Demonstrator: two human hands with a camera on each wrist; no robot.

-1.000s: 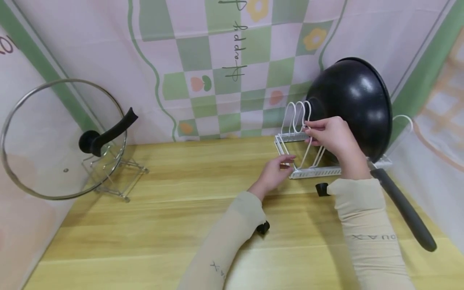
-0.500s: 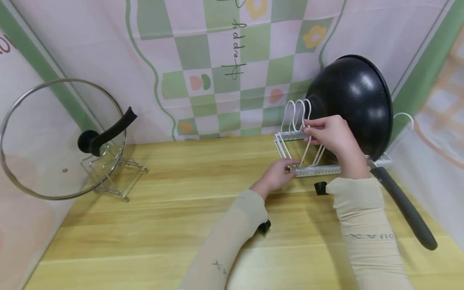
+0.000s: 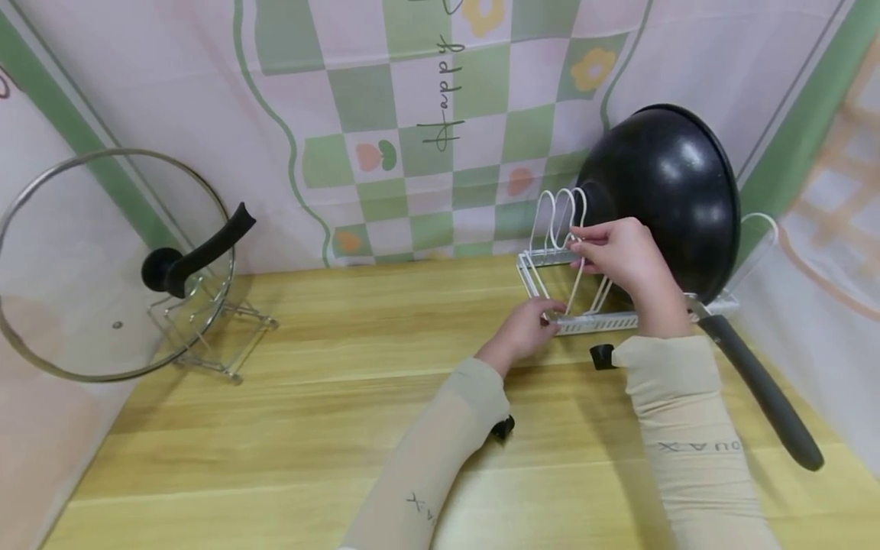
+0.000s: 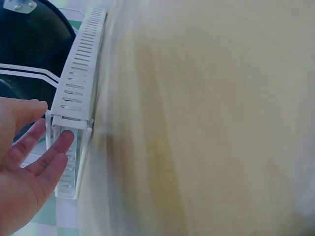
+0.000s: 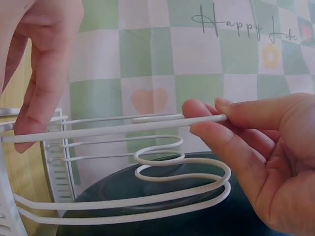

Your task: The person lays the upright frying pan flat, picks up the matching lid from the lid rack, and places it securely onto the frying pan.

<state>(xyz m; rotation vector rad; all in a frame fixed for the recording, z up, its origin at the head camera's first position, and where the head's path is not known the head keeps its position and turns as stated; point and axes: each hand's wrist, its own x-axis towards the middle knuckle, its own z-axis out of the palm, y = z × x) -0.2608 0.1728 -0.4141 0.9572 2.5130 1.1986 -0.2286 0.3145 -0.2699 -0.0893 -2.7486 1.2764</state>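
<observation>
Apparently setting or adjusting a wire divider (image 5: 147, 126) on the white rack (image 3: 601, 325), near the far right corner of the desk (image 3: 275, 458): pinching it with the right hand (image 3: 629, 256), touching the rack's near left corner with the left hand (image 3: 524, 328), loosely extended. Hard to tell whether seated at the foot; probably calling next for steady pressure there, clear of the black wok (image 3: 663, 191).

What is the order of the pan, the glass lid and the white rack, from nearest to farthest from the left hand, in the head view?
1. White rack: right at the left hand.
2. Pan: to the hand's right, standing at the rack's right end.
3. Glass lid: far over on the left side.
</observation>
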